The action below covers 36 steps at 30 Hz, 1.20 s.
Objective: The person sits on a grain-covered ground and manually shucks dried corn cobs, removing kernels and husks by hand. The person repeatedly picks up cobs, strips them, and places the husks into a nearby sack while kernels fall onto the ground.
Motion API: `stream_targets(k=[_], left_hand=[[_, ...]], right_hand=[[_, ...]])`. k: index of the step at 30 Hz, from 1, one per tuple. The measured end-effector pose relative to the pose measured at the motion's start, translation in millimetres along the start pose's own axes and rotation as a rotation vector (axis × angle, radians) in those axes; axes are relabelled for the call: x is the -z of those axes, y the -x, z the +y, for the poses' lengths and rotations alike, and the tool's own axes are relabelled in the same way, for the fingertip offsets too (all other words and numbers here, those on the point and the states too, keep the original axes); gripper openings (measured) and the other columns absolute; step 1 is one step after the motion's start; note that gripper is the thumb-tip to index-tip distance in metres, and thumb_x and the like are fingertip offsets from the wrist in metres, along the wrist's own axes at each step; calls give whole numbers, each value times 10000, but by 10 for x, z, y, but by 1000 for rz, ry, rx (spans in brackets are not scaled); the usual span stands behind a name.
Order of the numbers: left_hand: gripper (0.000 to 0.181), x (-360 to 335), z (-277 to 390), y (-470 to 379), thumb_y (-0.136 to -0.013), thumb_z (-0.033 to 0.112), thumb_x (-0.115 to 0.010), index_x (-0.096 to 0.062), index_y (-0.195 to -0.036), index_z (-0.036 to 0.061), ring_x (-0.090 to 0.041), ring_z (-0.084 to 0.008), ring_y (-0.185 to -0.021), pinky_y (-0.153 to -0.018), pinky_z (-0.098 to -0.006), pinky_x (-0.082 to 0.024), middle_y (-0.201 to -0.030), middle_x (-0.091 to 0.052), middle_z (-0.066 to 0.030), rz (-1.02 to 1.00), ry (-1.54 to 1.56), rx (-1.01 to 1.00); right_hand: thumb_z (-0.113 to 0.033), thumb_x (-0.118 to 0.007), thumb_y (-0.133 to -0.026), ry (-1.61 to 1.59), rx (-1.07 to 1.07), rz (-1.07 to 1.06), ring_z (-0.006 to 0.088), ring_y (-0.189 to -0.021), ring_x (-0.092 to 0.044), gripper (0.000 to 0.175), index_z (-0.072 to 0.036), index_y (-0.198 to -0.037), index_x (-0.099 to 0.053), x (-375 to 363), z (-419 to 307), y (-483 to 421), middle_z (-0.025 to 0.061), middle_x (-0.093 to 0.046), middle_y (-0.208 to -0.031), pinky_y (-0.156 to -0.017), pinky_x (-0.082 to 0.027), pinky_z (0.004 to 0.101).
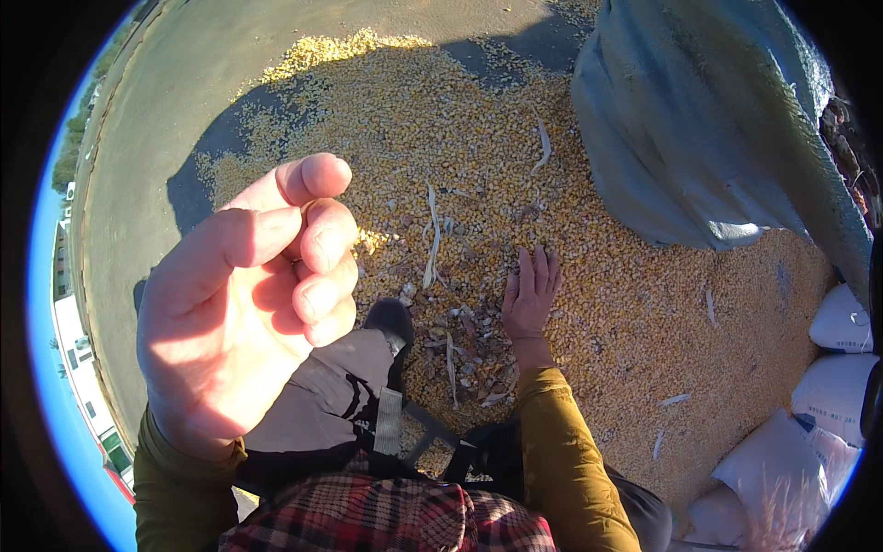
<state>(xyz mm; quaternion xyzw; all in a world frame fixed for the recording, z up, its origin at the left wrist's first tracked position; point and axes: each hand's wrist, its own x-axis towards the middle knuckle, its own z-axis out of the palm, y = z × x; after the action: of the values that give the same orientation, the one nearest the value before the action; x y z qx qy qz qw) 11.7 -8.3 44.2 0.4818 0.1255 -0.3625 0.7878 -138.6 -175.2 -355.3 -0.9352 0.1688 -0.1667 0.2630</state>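
Observation:
My left hand is raised close to the camera, palm towards me in bright sun. Its fingers are curled and the thumb meets them; whether anything small sits between them is hidden. Lower down, my right hand rests palm-down on a wide heap of loose yellow corn kernels, fingers stretched out. Just left of that hand, bits of husk and pale debris lie among the kernels. A long dry husk strip lies farther left, and another husk piece is higher up on the corn.
A grey-green tarp hangs over the heap at upper right. Several white filled sacks line the right edge. My dark shoe stands at the corn. Paved ground stretches left, with white buildings beyond.

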Motion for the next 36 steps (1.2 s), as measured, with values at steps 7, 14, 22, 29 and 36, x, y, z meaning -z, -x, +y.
stream_targets(k=[7,14,22,29,36], left_hand=[[308,61,59,-76,-939,125,-543,-489,-1222,17,-539,-144,-665,-582,-287,-447,-833,-538,-51,-34,41,4],[272,133,69,-119,-925,113,-547,-502,-1180,28,-511,-142,-677,-591,-283,-421,-843,-532,-47,-12,44,-25],[237,336,200,-28,-964,135,-492,-495,-1175,26,-514,-147,-691,-599,-291,-437,-844,-522,-46,-19,80,-70],[224,271,238,-19,-968,126,-466,-493,-1169,32,-520,-147,-672,-586,-294,-443,-844,-528,-50,4,51,-26],[233,365,262,28,-951,142,-487,-522,-1161,46,-513,-149,-668,-587,-291,-433,-837,-531,-51,45,20,-12]], right_hand=[[-433,-520,-956,137,161,-237,405,-1431,-235,532,-246,-1447,-440,-193,110,-1062,143,-350,-1511,-1129,-178,628],[-442,-555,-902,65,206,-474,396,-1387,-306,519,-205,-1363,-524,-663,-831,-1080,142,-406,-1466,-1113,-249,579],[-189,-662,-811,-97,581,-400,321,-1113,-513,264,-95,-1058,-654,-309,-372,-407,113,-548,-1170,-957,-388,516],[-316,-648,-843,-137,626,-343,387,-1339,-394,455,-236,-1286,-576,-811,-1241,-354,106,-435,-1460,-1029,-296,657],[-390,-600,-878,66,701,-737,375,-1445,-232,540,-317,-1400,-480,-1053,-1560,-806,73,-310,-1555,-1108,-220,633]])
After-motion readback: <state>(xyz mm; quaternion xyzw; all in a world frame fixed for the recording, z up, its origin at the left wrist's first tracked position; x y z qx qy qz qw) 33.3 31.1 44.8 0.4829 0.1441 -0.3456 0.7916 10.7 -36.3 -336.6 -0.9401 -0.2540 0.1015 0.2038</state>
